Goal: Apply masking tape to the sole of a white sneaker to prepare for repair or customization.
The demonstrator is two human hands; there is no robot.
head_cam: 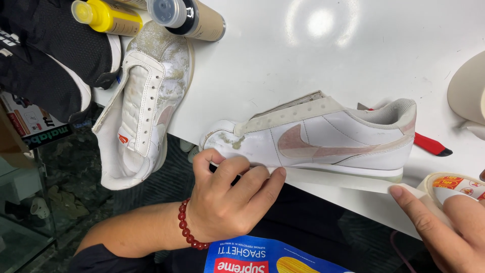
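The left hand [227, 202] lies curled against the toe end of a white leather sneaker [323, 139], its fingers [252, 177] bent and pressing a strip of pale masking tape [343, 181] flat along the edge of the sole; the thumb tip sits on the toe. A bracelet of round dark-red beads [188, 227] circles that wrist. The tape runs taut beneath the sole to the right hand [449, 227], whose forefinger lies stretched along the strip while the other fingers close around the tape roll [452, 187], a pale ring with a red and white printed core.

The sneaker lies on its side at the near edge of the glossy white worktop [313, 50], smooth-skinned, with a faded pink swoosh-shaped stripe, a grey knit collar and yellowish grime on the toe; more tape covers its lace opening. Behind its heel a red-handled tool [429, 144] shows partly. A second white sneaker [146, 106], scuffed and dirty, overhangs the worktop's left edge beside a black mesh shoe [50, 50]. Above them lie a yellow plastic bottle [108, 17] and a tan bottle with a grey cap [187, 17].
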